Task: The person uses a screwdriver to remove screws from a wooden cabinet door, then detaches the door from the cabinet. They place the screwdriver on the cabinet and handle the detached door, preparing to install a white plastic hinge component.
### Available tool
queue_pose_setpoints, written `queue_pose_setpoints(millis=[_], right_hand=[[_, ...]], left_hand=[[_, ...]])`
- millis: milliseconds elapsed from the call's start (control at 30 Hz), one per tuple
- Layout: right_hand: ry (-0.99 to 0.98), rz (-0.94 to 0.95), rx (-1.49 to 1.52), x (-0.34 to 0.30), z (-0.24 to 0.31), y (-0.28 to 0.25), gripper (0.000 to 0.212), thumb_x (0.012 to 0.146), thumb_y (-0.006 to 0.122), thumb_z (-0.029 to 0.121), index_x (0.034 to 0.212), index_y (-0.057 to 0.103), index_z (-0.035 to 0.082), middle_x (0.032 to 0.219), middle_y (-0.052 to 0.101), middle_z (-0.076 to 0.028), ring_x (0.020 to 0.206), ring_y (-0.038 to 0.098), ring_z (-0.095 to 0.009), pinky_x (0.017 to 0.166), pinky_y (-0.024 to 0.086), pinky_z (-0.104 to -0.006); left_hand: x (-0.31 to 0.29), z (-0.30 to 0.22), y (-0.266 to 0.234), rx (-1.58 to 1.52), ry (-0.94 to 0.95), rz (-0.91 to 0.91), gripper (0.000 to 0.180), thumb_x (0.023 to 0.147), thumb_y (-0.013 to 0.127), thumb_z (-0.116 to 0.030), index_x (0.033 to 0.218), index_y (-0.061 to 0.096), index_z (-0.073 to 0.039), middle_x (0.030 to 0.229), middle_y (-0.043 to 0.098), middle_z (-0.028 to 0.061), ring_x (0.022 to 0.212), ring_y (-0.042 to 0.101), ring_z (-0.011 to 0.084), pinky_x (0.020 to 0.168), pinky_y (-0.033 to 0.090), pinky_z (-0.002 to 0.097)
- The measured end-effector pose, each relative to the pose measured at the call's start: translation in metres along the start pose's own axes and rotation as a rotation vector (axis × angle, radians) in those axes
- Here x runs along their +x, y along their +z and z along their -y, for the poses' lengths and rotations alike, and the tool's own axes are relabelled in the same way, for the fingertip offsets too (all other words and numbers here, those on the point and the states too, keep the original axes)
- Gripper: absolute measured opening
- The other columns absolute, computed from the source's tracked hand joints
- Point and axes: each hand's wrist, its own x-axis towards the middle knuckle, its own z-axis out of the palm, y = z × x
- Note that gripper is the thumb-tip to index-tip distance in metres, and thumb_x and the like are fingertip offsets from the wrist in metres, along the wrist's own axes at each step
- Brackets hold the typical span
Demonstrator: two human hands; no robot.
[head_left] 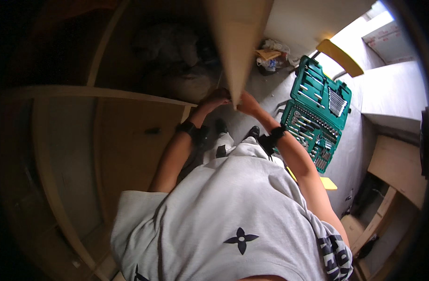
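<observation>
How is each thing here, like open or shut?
Long pale wooden panel: turned edge-on.
Bare left hand: beside the panel, grip unclear.
Bare right hand: beside the panel, grip unclear.
Green plastic tool case: open.
Silver metal wrenches: lined up in the case.
Black shoes: worn, apart.
</observation>
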Motion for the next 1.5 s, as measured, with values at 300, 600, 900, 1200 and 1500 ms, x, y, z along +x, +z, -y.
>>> queue_pose_setpoints(millis=[300,600,900,1200,1500], right_hand=[[0.008,-0.164,-0.022,-0.030,-0.023,-0.047,0.044,0.074,0.068,0.016,0.114,0.055,0.007,0.115,0.056,-0.017,0.104,0.056,-0.032,0.082,0.047,-0.0386],[0.151,-0.425,0.200,-0.017,-0.069,-0.106,0.022,0.079,0.061,0.004,0.100,0.059,0.000,0.093,0.065,-0.008,0.086,0.060,-0.017,0.078,0.046,-0.0295],[0.094,-0.543,0.351,-0.003,-0.081,-0.153,0.032,0.076,0.056,0.003,0.108,0.055,0.000,0.082,0.057,-0.001,0.070,0.051,-0.010,0.062,0.040,-0.0239],[0.408,-0.381,0.328,-0.056,-0.049,-0.169,0.031,0.078,0.056,0.011,0.108,0.058,0.003,0.089,0.067,-0.009,0.075,0.064,-0.014,0.063,0.049,-0.0238],[0.366,0.088,0.424,-0.083,0.030,-0.127,0.026,0.085,0.062,0.016,0.106,0.058,0.001,0.090,0.064,-0.005,0.077,0.061,-0.013,0.067,0.049,-0.0249]], left_hand=[[-0.063,0.056,-0.074,0.291,-0.092,0.136,0.040,0.088,0.057,-0.025,0.123,0.049,-0.007,0.114,0.055,0.0048,0.098,0.055,0.0116,0.079,0.046,0.0258],[-0.252,0.082,-0.108,-0.141,0.069,-1.044,0.033,0.086,0.059,-0.044,0.085,0.061,-0.012,0.075,0.054,-0.0007,0.071,0.052,0.0104,0.065,0.042,0.0242],[-0.230,0.100,-0.155,-0.290,-0.081,-1.133,0.038,0.084,0.062,-0.046,0.096,0.058,-0.009,0.087,0.051,0.0013,0.078,0.046,0.0120,0.073,0.042,0.0258],[-0.284,0.091,-0.143,0.109,-0.014,-0.641,0.036,0.085,0.063,-0.028,0.111,0.056,-0.004,0.100,0.059,0.0046,0.091,0.057,0.0176,0.077,0.050,0.0329],[-0.129,-0.006,-0.067,0.504,-0.084,0.284,0.046,0.072,0.075,-0.012,0.112,0.053,-0.003,0.103,0.061,0.0070,0.093,0.057,0.0160,0.080,0.049,0.0328]])
